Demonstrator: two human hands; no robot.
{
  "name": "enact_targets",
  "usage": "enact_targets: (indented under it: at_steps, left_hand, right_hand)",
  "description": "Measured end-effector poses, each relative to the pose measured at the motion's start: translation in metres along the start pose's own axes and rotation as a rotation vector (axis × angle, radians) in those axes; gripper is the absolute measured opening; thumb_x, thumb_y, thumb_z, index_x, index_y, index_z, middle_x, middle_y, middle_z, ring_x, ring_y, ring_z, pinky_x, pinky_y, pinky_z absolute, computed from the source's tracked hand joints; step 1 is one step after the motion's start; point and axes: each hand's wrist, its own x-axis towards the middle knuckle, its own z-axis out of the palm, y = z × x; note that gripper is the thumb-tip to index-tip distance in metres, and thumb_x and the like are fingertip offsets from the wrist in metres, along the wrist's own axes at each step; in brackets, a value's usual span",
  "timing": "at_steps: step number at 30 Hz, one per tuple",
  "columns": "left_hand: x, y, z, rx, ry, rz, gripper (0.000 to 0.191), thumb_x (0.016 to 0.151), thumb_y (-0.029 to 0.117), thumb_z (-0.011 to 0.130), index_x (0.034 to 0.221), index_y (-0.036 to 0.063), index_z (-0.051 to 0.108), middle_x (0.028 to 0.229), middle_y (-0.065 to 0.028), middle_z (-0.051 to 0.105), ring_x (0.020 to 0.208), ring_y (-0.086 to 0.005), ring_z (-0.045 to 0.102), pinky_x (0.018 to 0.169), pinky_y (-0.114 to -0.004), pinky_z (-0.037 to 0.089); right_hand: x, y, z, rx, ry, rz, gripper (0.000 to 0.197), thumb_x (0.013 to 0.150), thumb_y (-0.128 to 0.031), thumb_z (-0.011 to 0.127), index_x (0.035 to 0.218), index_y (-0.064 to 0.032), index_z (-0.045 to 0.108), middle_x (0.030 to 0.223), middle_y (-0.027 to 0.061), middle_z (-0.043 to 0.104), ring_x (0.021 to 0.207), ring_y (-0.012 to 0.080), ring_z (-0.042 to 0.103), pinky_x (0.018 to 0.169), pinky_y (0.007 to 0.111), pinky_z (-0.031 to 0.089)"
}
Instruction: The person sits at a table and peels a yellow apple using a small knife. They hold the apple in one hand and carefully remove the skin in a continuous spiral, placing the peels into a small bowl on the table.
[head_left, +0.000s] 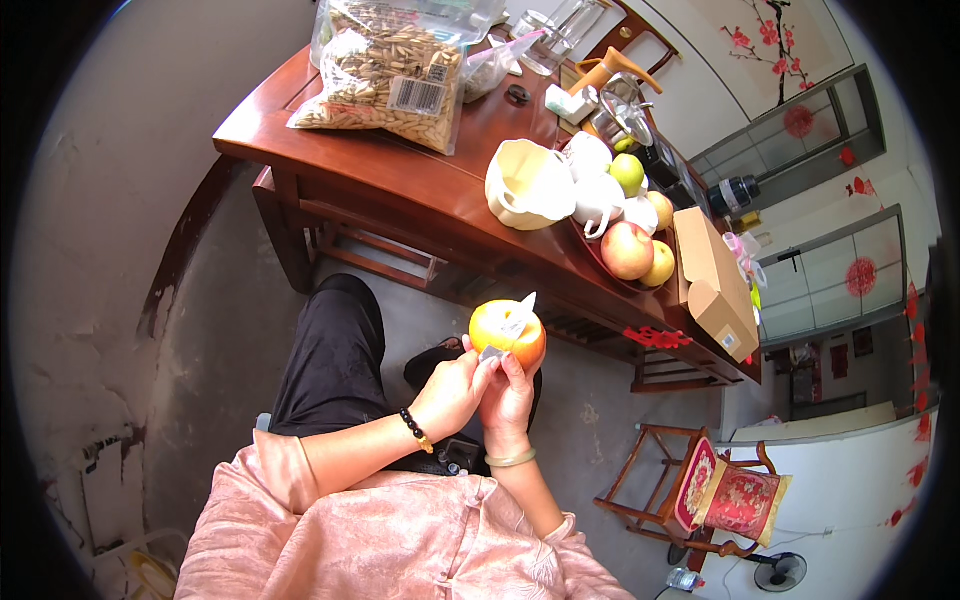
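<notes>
A round yellow-orange fruit (491, 319), which looks like an apple, is held up over my lap. My right hand (508, 394), with a pale bangle at its wrist, supports it from below and the right side. My left hand (448, 394), wearing a black bead bracelet, meets it in front of the fruit; its fingers pinch a small grey piece (491, 352). A thin, whitish, pointed piece (517, 319) stands against the fruit's top; whether it is a label or a blade I cannot tell. The fingers behind the fruit are mostly hidden.
On the wooden table (367, 161) ahead are a bag of seeds (382, 82), a cream lobed bowl (529, 184), white cups (600, 199), a large apple (628, 250) among other fruits and an open cardboard box (716, 285). A wooden chair (660, 480) with a red cushion stands at the lower right.
</notes>
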Motion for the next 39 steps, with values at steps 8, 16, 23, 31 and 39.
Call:
enact_targets:
  at_steps: [8, 16, 23, 31, 39]
  left_hand:
    - [0.007, -0.005, 0.002, 0.083, 0.049, 0.074, 0.032, 0.097, 0.025, 0.047, 0.097, -0.0045, 0.057, 0.081, -0.0254, 0.064, 0.076, -0.0418, 0.063, 0.067, -0.044, 0.050]
    - [0.005, -0.003, 0.001, 0.124, 0.016, 0.077, 0.031, 0.096, 0.025, 0.048, 0.097, -0.0052, 0.056, 0.083, -0.0264, 0.063, 0.078, -0.0428, 0.062, 0.069, -0.045, 0.050]
    - [0.009, 0.002, -0.001, 0.127, 0.093, 0.131, 0.035, 0.096, 0.025, 0.048, 0.088, -0.0070, 0.057, 0.075, -0.0273, 0.062, 0.072, -0.0414, 0.063, 0.065, -0.045, 0.051]
    - [0.003, 0.000, 0.001, 0.146, 0.080, 0.134, 0.032, 0.095, 0.025, 0.050, 0.097, -0.0068, 0.054, 0.077, -0.0296, 0.061, 0.077, -0.0452, 0.061, 0.064, -0.047, 0.049]
    - [0.016, 0.009, -0.011, 0.174, 0.123, 0.089, 0.033, 0.095, 0.027, 0.050, 0.087, -0.0049, 0.053, 0.075, -0.0296, 0.060, 0.075, -0.0467, 0.059, 0.063, -0.049, 0.047]
  right_hand:
    - [0.002, 0.001, -0.006, -0.024, -0.030, -0.075, 0.071, 0.085, -0.015, 0.064, 0.140, -0.0230, 0.021, 0.138, 0.0116, 0.035, 0.119, 0.0337, 0.047, 0.099, 0.052, 0.042]
    - [-0.001, 0.002, 0.001, -0.048, -0.006, -0.057, 0.069, 0.088, -0.019, 0.062, 0.141, -0.0225, 0.018, 0.138, 0.0100, 0.035, 0.122, 0.0305, 0.043, 0.101, 0.049, 0.041]
    - [0.002, 0.003, -0.004, -0.012, -0.007, -0.080, 0.069, 0.088, -0.018, 0.063, 0.140, -0.0218, 0.019, 0.138, 0.0079, 0.035, 0.125, 0.0262, 0.039, 0.105, 0.042, 0.036]
    - [0.005, 0.000, 0.007, -0.014, 0.007, -0.077, 0.069, 0.087, -0.016, 0.064, 0.139, -0.0234, 0.020, 0.138, 0.0100, 0.035, 0.119, 0.0327, 0.046, 0.099, 0.052, 0.042]
    - [0.020, 0.004, -0.011, 0.011, -0.036, -0.040, 0.074, 0.079, -0.017, 0.068, 0.138, -0.0211, 0.024, 0.135, 0.0077, 0.037, 0.122, 0.0275, 0.042, 0.100, 0.045, 0.040]
